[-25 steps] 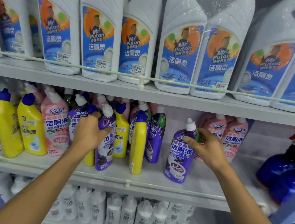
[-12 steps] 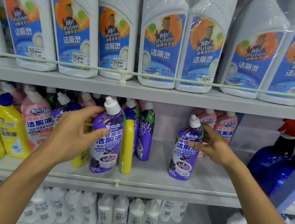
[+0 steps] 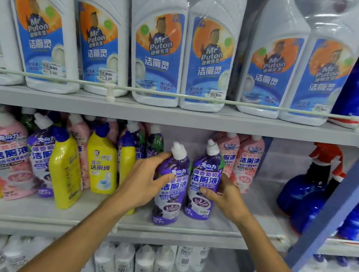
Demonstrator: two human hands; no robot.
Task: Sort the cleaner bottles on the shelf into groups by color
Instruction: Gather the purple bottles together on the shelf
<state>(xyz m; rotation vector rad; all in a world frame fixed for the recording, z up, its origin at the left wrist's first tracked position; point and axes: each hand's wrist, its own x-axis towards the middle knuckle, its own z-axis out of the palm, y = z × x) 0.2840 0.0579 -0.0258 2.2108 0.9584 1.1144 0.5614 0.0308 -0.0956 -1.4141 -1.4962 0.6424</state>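
Note:
On the middle shelf [image 3: 208, 230], my left hand [image 3: 146, 181] grips a purple cleaner bottle [image 3: 171, 193] with a white cap, standing it beside a second purple bottle [image 3: 204, 183]. My right hand [image 3: 227, 197] holds that second bottle from its right side, thumb across the label. Two pink bottles [image 3: 247, 163] stand just behind and to the right. To the left is a mixed cluster: yellow bottles [image 3: 101, 162], a pink bottle [image 3: 9, 152], another purple bottle [image 3: 40, 153] and a tilted yellow one [image 3: 65, 169].
Large white cleaner jugs [image 3: 159, 50] fill the upper shelf behind a thin rail [image 3: 178, 95]. Blue spray bottles with red triggers [image 3: 307, 184] stand at the right. A blue upright post [image 3: 340, 210] crosses the right side. Small white bottles [image 3: 143, 266] line the lower shelf.
My left hand carried its purple bottle rightward from the mixed cluster and set it next to the purple bottle at my right hand. The view shifted right.

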